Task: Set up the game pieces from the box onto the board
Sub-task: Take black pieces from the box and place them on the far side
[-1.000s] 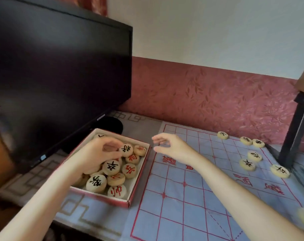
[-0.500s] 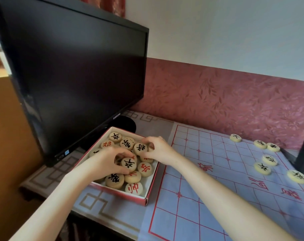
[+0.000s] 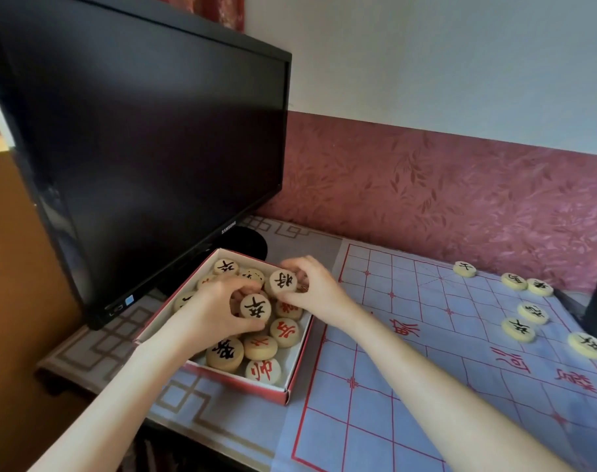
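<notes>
— Why are both hands in the box (image 3: pixel 292 390) at once?

— Each takes one piece, so a single trip can fill two spots, I'd judge. The left hand (image 3: pixel 215 311) curls its fingers and thumb round a black-marked disc (image 3: pixel 255 307). The right hand (image 3: pixel 319 291) pinches a second black disc (image 3: pixel 283 282) just beyond it.

— And where is the box?

— It sits just left of the board (image 3: pixel 409 386), in front of the monitor (image 3: pixel 137 148), which keeps reaches short.

— Why black ones?

— The placed pieces (image 3: pixel 518 330) on the board's far right all bear black marks. The red pieces (image 3: pixel 284 332) lie in the box, likely for the near side.
</notes>
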`<state>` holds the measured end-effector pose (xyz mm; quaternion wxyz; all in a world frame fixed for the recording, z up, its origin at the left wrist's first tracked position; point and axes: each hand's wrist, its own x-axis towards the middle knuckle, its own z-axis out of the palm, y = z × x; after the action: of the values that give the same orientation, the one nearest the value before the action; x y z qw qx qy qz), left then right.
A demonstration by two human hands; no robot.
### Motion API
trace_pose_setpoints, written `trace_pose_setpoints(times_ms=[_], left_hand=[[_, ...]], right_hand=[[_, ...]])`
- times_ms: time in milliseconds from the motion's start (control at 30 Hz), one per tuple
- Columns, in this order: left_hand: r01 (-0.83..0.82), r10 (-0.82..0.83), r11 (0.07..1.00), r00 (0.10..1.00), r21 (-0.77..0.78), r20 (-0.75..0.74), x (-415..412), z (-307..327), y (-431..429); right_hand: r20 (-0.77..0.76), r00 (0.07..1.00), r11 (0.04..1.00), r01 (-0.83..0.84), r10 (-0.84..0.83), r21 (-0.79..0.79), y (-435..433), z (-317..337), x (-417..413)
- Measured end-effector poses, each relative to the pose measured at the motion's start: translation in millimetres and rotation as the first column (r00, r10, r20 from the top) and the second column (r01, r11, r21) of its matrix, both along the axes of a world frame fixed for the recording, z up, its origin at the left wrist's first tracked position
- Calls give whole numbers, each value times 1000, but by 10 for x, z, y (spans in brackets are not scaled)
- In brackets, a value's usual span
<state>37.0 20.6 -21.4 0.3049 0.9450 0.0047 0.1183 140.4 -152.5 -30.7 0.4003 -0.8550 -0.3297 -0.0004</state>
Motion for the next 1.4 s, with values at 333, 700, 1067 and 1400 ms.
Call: trace_pose_setpoints(times_ms=[333, 700, 1067, 1400], left_hand=[[62, -50, 994, 988, -84, 144, 203, 110, -376], [180, -167, 978, 978, -105, 126, 445, 123, -1014], [278, -269, 957, 957, -79, 109, 522, 131, -1599], [332, -323, 935, 943, -128, 84, 822, 93, -2065]], right_hand=[[46, 998, 998, 29, -31, 54, -646, 321, 51], [-32, 989, 990, 142, -143, -19, -1505, 340, -49], [-38, 966, 966, 255, -254, 34, -2117, 337, -165], [-75, 943, 943, 329, -326, 43, -2518, 222, 48]])
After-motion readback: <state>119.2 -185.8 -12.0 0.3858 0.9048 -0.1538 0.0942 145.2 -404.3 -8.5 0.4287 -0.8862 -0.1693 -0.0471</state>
